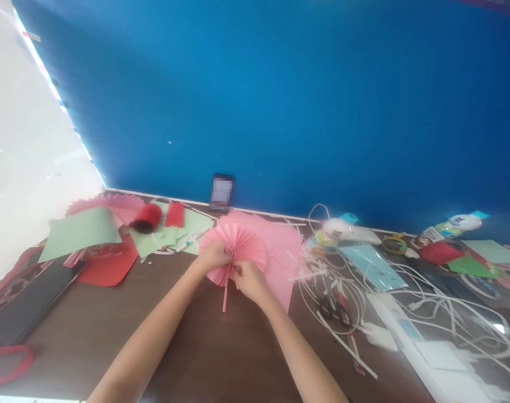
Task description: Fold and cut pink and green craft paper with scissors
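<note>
A round pleated pink paper fan (248, 243) is between my hands at the middle of the table, with a thin pink paper handle (225, 299) pointing down toward me. My left hand (215, 255) pinches it near the centre, on the left side. Just right of and below that point, my right hand (250, 279) is closed on the fan's lower part where the handle joins. Both sets of fingertips partly hide the join. Sheets of pink paper (284, 246) lie behind and to the right of the fan.
Left are another pleated pink fan (126, 206), a red roll (148, 217), green paper (82, 232) and a dark flat case (28, 302). Right lie scissors (335, 312), white cables (439, 296), a power strip (410, 336) and glue bottles (336, 228). A blue wall (255, 101) rises behind.
</note>
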The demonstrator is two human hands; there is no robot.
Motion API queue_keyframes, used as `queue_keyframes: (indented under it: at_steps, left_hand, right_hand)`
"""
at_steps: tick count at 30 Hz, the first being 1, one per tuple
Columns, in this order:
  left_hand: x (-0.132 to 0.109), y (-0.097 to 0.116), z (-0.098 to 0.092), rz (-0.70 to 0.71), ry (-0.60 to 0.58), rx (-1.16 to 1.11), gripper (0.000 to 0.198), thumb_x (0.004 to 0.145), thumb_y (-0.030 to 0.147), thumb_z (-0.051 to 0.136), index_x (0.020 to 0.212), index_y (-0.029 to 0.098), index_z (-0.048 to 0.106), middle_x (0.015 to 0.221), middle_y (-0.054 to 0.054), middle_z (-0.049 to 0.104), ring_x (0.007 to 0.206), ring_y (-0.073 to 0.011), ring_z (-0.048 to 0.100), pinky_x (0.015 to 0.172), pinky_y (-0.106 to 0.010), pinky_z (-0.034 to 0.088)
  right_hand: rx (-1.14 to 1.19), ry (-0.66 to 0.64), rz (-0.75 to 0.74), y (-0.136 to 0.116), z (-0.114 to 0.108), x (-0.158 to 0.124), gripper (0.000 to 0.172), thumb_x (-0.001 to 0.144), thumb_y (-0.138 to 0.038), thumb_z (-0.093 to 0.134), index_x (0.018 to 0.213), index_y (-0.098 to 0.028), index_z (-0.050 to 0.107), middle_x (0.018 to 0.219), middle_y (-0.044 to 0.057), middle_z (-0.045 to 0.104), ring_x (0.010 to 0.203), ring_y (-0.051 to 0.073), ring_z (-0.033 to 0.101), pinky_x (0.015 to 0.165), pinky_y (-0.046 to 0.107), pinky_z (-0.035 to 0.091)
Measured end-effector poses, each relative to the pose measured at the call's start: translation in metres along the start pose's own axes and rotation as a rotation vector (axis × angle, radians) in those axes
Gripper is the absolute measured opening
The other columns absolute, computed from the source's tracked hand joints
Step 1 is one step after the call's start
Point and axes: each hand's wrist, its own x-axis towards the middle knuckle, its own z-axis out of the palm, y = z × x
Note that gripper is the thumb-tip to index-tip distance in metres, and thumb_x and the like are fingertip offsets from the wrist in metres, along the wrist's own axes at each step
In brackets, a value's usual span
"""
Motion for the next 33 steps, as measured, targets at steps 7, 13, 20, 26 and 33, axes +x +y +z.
queue_keyframes:
  at_steps: [7,13,20,26,33]
  left_hand:
    - [-0.001,0.002,-0.001,-0.011,-0.009,-0.008,0.023,0.060,0.014,0.049,0.040,0.017,0.037,0.043,0.002,0.042,0.046,-0.0104,0.044,0.044,-0.021,0.031]
    - [-0.002,0.002,-0.001,-0.014,-0.008,0.004,0.019,0.060,0.013,0.050,0.044,0.016,0.040,0.045,0.002,0.044,0.047,-0.0113,0.047,0.045,-0.021,0.033]
    - [-0.001,0.001,-0.001,0.016,0.009,0.028,0.004,0.061,0.013,0.052,0.058,0.015,0.050,0.059,-0.001,0.055,0.059,-0.0141,0.053,0.049,-0.021,0.036]
    - [-0.001,0.002,-0.001,0.055,0.005,0.036,0.006,0.061,0.011,0.050,0.064,0.015,0.054,0.069,-0.003,0.058,0.064,-0.0149,0.054,0.051,-0.021,0.036]
    - [-0.002,0.003,-0.003,0.051,-0.023,0.020,0.008,0.059,0.008,0.049,0.061,0.015,0.050,0.064,-0.001,0.054,0.058,-0.0124,0.050,0.047,-0.021,0.033]
  right_hand:
    - [0.040,-0.006,-0.033,0.003,0.004,0.003,0.015,0.078,-0.012,0.045,0.083,-0.017,0.059,0.074,0.004,0.064,0.062,0.014,0.057,0.054,0.020,0.033]
    - [0.052,-0.022,-0.041,0.005,0.002,0.006,0.032,0.074,-0.008,0.046,0.103,-0.019,0.055,0.078,0.003,0.065,0.070,0.016,0.059,0.056,0.020,0.035]
    - [0.062,-0.041,-0.016,0.000,-0.004,0.007,0.030,0.071,-0.009,0.046,0.097,-0.019,0.054,0.071,0.001,0.062,0.063,0.014,0.057,0.053,0.020,0.034]
    - [0.050,-0.071,0.027,-0.006,-0.010,0.005,0.022,0.069,-0.013,0.048,0.091,-0.018,0.052,0.063,-0.001,0.059,0.055,0.014,0.054,0.050,0.019,0.032]
    - [0.093,-0.063,-0.038,0.001,-0.009,0.009,0.023,0.063,-0.008,0.045,0.082,-0.018,0.052,0.062,-0.002,0.055,0.057,0.014,0.053,0.049,0.019,0.033]
